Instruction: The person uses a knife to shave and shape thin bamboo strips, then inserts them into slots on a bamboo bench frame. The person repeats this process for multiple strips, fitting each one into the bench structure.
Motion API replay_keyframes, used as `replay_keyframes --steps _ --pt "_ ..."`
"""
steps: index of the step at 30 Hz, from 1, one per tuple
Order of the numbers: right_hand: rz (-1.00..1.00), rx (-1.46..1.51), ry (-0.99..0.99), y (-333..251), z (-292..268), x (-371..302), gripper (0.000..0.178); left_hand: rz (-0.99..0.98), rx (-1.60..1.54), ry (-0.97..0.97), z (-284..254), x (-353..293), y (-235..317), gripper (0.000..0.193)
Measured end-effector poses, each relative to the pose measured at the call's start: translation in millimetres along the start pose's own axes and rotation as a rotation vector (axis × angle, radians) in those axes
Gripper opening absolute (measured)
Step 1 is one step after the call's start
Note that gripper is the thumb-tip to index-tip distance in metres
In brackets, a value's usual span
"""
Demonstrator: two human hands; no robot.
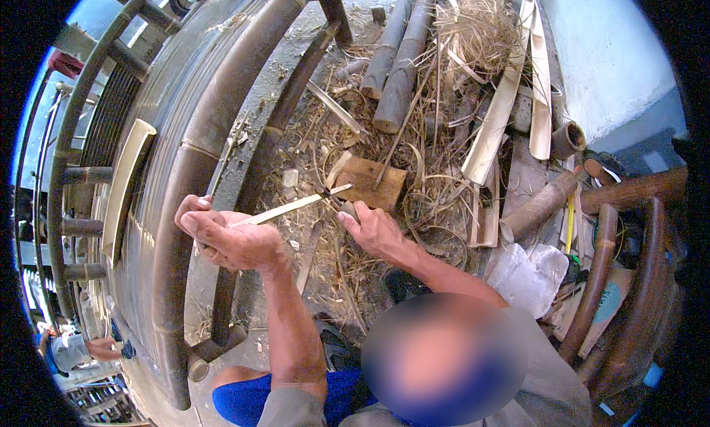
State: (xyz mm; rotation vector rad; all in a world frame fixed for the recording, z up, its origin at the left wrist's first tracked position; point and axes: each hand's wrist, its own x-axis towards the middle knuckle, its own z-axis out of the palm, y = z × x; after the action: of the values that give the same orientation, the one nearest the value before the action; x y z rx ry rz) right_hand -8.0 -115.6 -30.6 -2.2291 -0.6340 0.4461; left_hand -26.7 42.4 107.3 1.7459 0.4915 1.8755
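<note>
My left hand is closed around one end of a pale, narrow bamboo strip, beside the front rail of a bamboo bench. The strip slants up to the right, toward my other hand. My right hand grips the handle of a knife; its dark blade, only partly visible, meets the strip near the far end. Just beyond that hand, a brown wooden block lies among shavings on the floor. A thin, long piece rises past my left fingers; whether they hold it is unclear.
The bamboo bench runs along my left, with a split bamboo piece on it. Ahead lie bamboo poles, split lengths and heaped shavings. A white plastic bag and brown poles are at my right. Far left, another person is partly visible.
</note>
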Motion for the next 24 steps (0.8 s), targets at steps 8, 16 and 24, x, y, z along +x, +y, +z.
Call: replay_keyframes --steps 8,16,24 --pt "-0.027 -0.024 0.220 24 29 2 0.042 -0.123 -0.162 0.012 -4 2 0 0.036" --pt "0.027 0.076 0.186 49 34 9 0.045 -0.065 -0.143 -0.018 -6 1 -5 0.039" --pt "0.156 0.174 -0.055 64 25 -17 0.047 0.004 -0.186 -0.085 -9 3 2 0.036"
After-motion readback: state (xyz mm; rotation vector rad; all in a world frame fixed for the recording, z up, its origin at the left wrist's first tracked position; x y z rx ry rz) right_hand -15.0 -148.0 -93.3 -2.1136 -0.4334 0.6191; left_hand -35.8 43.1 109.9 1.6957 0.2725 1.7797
